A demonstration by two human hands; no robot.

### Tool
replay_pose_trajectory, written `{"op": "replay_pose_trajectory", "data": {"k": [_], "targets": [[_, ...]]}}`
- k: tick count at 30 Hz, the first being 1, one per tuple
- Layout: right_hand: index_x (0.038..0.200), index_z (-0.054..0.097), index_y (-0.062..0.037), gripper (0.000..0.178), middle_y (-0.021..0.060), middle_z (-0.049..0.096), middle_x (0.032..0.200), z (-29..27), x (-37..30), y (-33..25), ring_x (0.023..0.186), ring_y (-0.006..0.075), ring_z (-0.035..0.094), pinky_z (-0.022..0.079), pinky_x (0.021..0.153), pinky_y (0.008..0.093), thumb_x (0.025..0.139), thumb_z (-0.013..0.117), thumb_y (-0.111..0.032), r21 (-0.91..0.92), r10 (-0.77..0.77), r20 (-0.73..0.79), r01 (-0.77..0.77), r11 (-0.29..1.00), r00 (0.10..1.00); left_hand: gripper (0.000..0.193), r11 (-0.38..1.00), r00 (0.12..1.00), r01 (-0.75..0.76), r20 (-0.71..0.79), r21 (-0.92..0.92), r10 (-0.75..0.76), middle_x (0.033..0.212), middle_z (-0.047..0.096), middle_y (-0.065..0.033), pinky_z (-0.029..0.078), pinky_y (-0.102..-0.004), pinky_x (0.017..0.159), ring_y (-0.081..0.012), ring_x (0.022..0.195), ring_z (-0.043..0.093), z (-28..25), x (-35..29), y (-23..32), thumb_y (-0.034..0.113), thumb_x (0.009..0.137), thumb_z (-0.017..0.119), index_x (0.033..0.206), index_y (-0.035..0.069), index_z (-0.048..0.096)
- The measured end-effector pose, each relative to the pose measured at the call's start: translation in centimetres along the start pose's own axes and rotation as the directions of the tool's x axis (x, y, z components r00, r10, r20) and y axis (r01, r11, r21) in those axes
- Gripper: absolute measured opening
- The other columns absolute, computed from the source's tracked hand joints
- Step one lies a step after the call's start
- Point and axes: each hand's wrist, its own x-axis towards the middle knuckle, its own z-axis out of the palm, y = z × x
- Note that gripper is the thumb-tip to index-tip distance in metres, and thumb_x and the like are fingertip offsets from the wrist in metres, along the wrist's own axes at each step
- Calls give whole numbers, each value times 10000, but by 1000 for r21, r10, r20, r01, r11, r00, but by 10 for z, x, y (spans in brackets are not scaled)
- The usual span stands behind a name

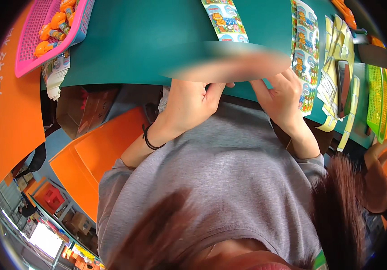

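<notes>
Near the front edge of the green table [157, 54], both hands come together in front of my chest. My left hand [192, 100], with a dark band at the wrist, has its thumb bent in toward curled fingers. Facing it, my right hand [280, 93] curls its thumb and fingers inward. A blurred patch covers most of the fingertips, so whatever they hold does not show. Just beyond lies a strip of printed cartoon stickers [225, 21]. More sticker sheets [305, 58] lie to the right of my right hand.
A pink basket [27, 56] with orange-topped toys [58, 20] stands far left, over stacked paper strips [57, 74]. Peeled backing strips [333, 58] and a dark long object [343, 85] lie right. Beyond them are a green basket [376, 101] and another person's arm [377, 180].
</notes>
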Motion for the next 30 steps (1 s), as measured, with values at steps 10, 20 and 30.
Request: {"op": "replay_pose_trajectory", "data": {"k": [10, 20, 30], "targets": [[989, 694, 19, 107, 73, 715, 996, 0, 4, 6, 918, 178, 674, 515, 829, 271, 899, 635, 19, 199, 152, 75, -164, 966, 986, 158, 984, 996, 66, -48, -163, -75, 835, 728, -99, 560, -246, 666, -130, 733, 700, 7, -3, -9, 45, 965, 588, 1053, -37, 690], [983, 637, 9, 93, 101, 688, 910, 12, 11, 21, 829, 214, 671, 523, 754, 309, 894, 649, -12, 17, 217, 61, -219, 976, 974, 148, 908, 971, 78, -238, 412, 24, 843, 686, -96, 530, -301, 620, -219, 702, 681, -7, -18, 17, 53, 811, 737, 948, 31, 686], [1008, 638, 7, 95, 60, 688, 955, -20, 19, 24, 859, 134, 649, 521, 740, 285, 937, 629, -55, 176, 463, 106, -475, 862, 880, 186, 882, 944, -329, 142, 337, 298, 977, 676, -109, 530, -370, 779, -277, 871, 659, 2, 0, -27, 86, 829, 711, 1002, 18, 703]]}}
